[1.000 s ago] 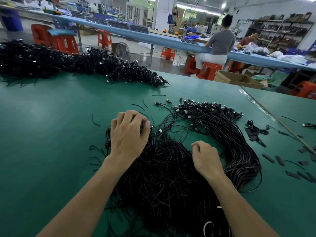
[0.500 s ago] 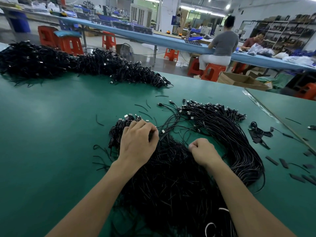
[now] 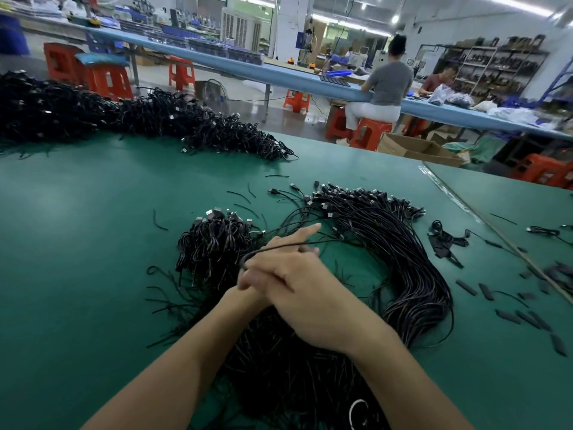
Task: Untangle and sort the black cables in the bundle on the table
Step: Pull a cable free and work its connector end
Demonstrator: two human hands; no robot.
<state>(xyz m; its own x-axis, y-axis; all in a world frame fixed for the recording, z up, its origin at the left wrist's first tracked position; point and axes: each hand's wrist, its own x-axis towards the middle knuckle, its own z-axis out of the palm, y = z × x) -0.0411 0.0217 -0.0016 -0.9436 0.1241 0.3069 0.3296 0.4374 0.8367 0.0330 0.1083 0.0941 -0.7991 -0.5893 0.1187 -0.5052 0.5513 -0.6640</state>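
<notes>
Here, bundle (image 3: 403, 274) well inside table (image 3: 77, 259) edge.

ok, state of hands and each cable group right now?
left hand, fingers straight, under the right hand
right hand, over the left, seems to pinch the single cable
single cable, stretched from hands to fanned bundle
fanned bundle, spread in an arc
folded bunch, lying free of both hands
far pile, heaped, untouched

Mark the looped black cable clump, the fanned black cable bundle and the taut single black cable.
looped black cable clump (image 3: 214, 243): head view, its loops.
fanned black cable bundle (image 3: 403, 259): head view, its curve.
taut single black cable (image 3: 280, 246): head view, mid-span.
</notes>
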